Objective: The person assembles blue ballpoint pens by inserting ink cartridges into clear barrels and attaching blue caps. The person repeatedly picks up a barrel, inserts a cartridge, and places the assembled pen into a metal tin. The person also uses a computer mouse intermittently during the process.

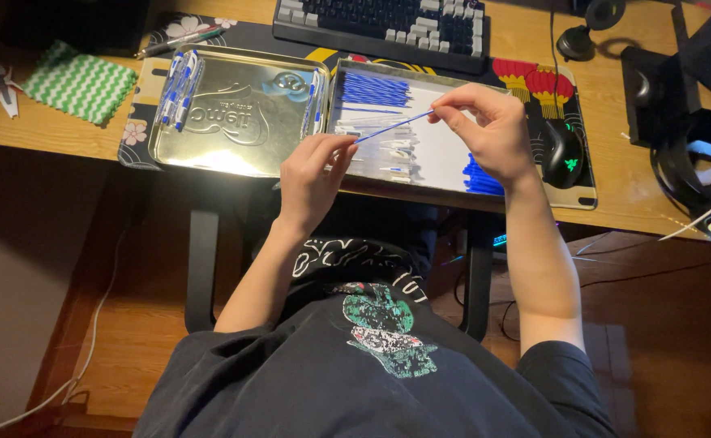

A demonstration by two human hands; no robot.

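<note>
The person sat close to the table, and both hands held one thin blue refill (394, 127) between them. The left hand (311, 174) pinched its lower end with narrow fingers; the right hand (493, 130) pinched the upper end. It looked like the step of fitting a refill into a pen part — the ends must stay lined up. Beneath lay a tray (445, 158) with blue refills and a shiny metal lid (234, 113). Farther stood a keyboard (384, 24) and a mouse (562, 152) — the room was dim.
</note>
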